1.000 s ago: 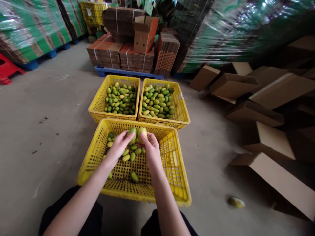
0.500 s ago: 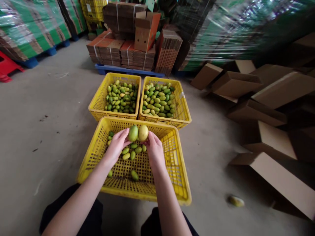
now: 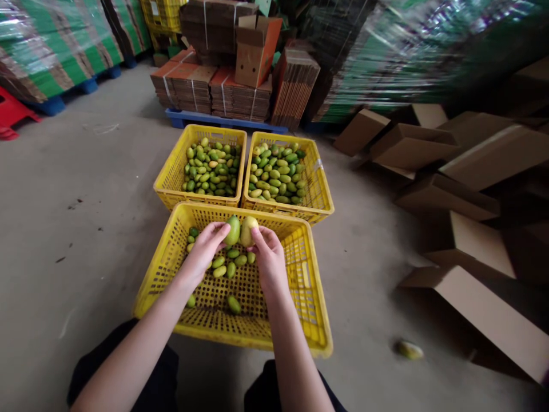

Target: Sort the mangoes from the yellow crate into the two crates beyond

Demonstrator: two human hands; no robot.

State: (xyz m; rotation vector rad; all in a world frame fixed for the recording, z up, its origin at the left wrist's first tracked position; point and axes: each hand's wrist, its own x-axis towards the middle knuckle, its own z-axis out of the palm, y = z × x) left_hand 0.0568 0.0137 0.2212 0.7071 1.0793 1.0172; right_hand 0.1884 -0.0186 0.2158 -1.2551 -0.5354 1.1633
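Observation:
Held up over the near yellow crate (image 3: 319, 297) are two mangoes, side by side. My left hand (image 3: 203, 249) is closed on a green mango (image 3: 233, 230), thumb on its near side. In my right hand (image 3: 271, 260) is a yellow mango (image 3: 247, 231), with the thumb across its right side and the other fingers partly hidden behind. Below my hands, several green mangoes lie loose on the crate's perforated bottom, including one mango (image 3: 234, 304) near the front wall. My left forearm hides part of the crate's left side.
Beyond the near crate stand a left crate (image 3: 165, 186) and a right crate (image 3: 321, 191), both holding many mangoes. Flattened cartons (image 3: 189, 86) are stacked on a blue pallet (image 3: 223, 121) behind. Open cardboard boxes (image 3: 484, 320) lie along the right; one fruit (image 3: 409, 349) is on the floor.
My right thumb has come round onto the near face of the yellow mango, and both mangoes have turned slightly in my fingers. The crates stay where they were.

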